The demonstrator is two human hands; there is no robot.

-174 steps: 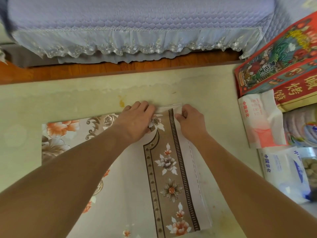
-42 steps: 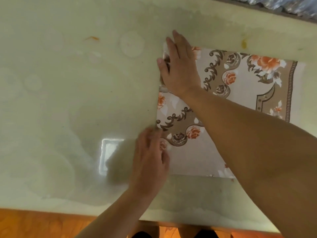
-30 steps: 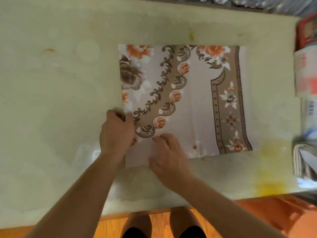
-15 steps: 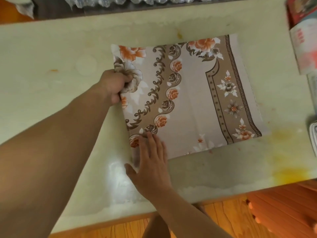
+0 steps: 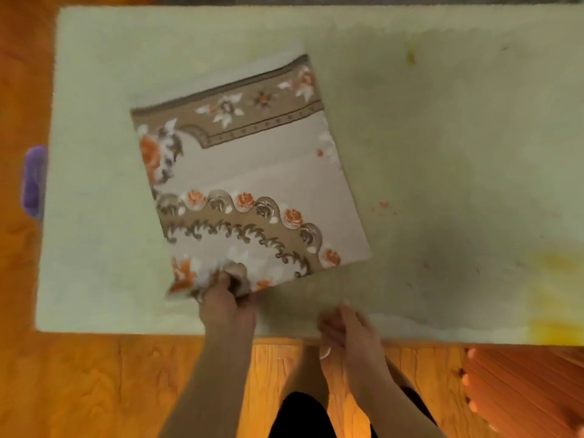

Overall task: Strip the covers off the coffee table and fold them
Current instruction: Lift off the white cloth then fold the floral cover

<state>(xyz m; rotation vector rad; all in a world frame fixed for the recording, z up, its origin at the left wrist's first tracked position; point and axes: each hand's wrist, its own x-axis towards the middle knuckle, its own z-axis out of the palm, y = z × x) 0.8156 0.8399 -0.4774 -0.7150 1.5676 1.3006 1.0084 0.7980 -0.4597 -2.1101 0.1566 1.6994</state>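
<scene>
Left hand is gripping the folded cover's near corner as it is lying askew on the bench, right hand hanging loose and empty; one-handed dragging is likely risking unfolding.

no legible text anywhere, perhaps from the blur

Left hand pinches folded floral cover corner on table; right hand loose at near edge.
</scene>
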